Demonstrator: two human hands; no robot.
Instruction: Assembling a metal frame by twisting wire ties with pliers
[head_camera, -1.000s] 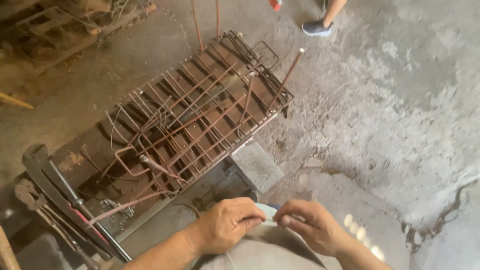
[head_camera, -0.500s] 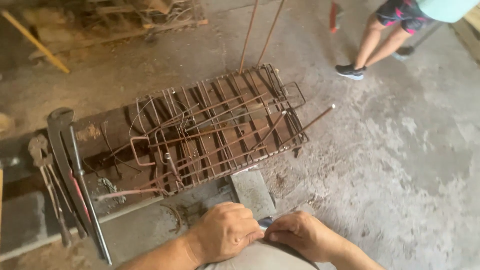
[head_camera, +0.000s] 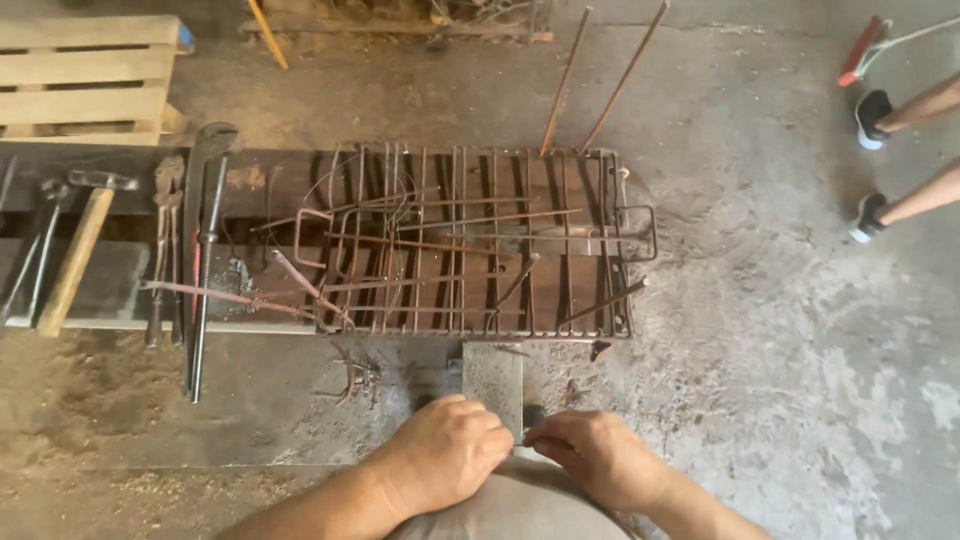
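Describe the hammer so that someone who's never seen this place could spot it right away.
Start at the rusty rebar cage lying on the long dark workbench, then look to the row of tools at its left end. The hammer is the only one there with a pale wooden handle; the big pipe wrench and its other neighbours are dark metal.

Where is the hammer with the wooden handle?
In the head view, the wooden-handled hammer lies far left on the dark metal workbench, below the pale wooden pallet and left of the long grey pipe wrench.
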